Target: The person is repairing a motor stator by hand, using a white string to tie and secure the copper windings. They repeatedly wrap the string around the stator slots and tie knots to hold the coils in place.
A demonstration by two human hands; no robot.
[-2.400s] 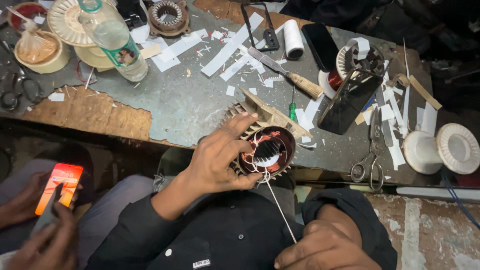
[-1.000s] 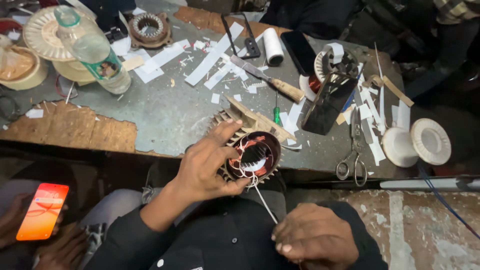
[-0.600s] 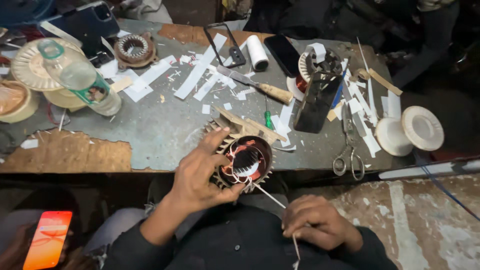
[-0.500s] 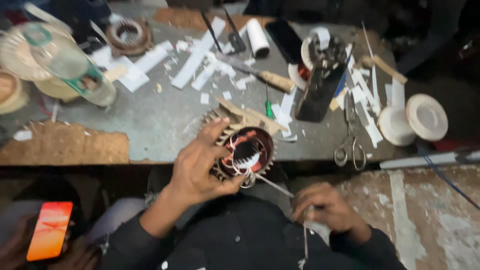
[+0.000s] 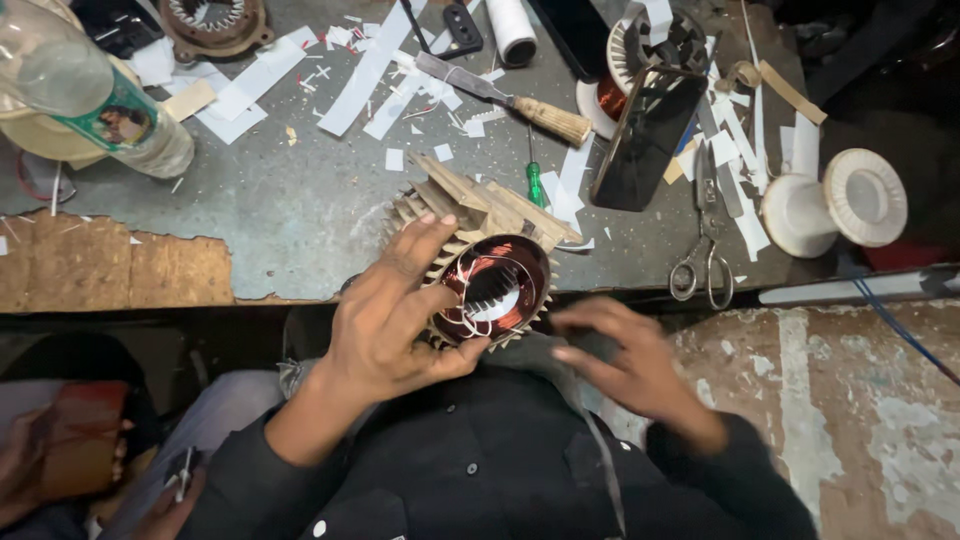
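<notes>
A motor stator (image 5: pixel 497 285), a toothed metal ring with copper-red winding inside, rests at the near edge of the grey workbench (image 5: pixel 300 210). Flat wooden pieces (image 5: pixel 490 205) lie across its far side. My left hand (image 5: pixel 395 315) grips the stator's left rim, fingers over the top and thumb underneath. My right hand (image 5: pixel 625 360) is blurred, just right of the stator, with its fingers pointing toward it. A thin pale thread (image 5: pixel 603 470) runs down over my dark clothing below that hand. Whether the right hand pinches the thread is unclear.
On the bench lie a clear plastic bottle (image 5: pixel 90 100), a wooden-handled blade (image 5: pixel 520 105), a green screwdriver (image 5: pixel 535 180), a black phone (image 5: pixel 645 135), scissors (image 5: pixel 705 245), a white spool (image 5: pixel 835 205), a second stator (image 5: pixel 215 20) and scattered white paper strips (image 5: pixel 365 75). Another person's hands (image 5: pixel 70 450) hold a phone at lower left.
My right hand has come up from low over my lap to beside the stator. My left hand has kept its hold on the rim. The view has moved closer.
</notes>
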